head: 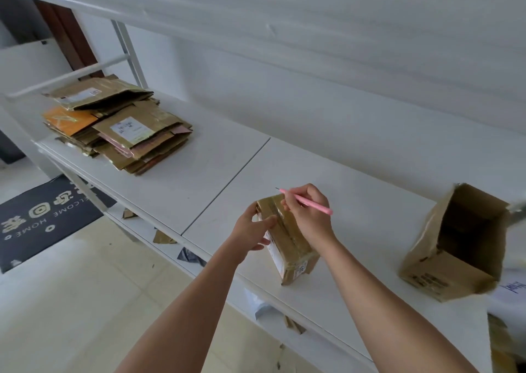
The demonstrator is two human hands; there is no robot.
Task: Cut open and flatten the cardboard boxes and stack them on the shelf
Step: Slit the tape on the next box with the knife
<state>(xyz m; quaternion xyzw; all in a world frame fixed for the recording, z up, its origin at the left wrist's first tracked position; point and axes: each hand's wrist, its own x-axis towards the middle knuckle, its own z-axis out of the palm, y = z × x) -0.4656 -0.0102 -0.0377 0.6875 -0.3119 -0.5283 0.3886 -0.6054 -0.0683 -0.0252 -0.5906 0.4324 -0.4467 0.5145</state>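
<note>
While the left hand (252,227) is gripping the taped box (287,244) standing on the shelf (216,173), the right hand (308,216) is pinching a pink cutter (306,201) (blade off the tape); slitting the top seam is coming next

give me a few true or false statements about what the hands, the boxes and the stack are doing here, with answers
1. The right hand holds a slim pink cutter. True.
2. The left hand rests flat on the white shelf. False: it grips the small taped brown cardboard box.
3. The flattened cardboard stack lies left of that box. True.
4. The larger brown cardboard box on the right is sealed. False: it is open.
</note>
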